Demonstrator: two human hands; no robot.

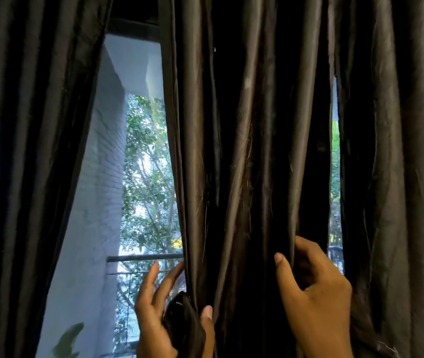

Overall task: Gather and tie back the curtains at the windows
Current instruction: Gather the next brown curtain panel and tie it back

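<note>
A dark brown curtain panel [244, 151] hangs in folds in the middle of the view. My left hand [159, 316] holds its left edge low down, thumb in front of the bunched cloth and fingers reaching behind it. My right hand [316, 295] grips the folds at the panel's right side, fingers curled round the edge and thumb in front. Another dark panel [25, 151] hangs at the left, pulled aside. A third panel [399, 164] hangs at the right, with a thin gap of daylight beside it.
Between the left and middle panels the window [133, 164] shows a white brick wall [97, 202], trees and a balcony railing [141, 257]. A dark window frame [133, 20] runs across the top. A green leaf [69, 339] shows at the bottom left.
</note>
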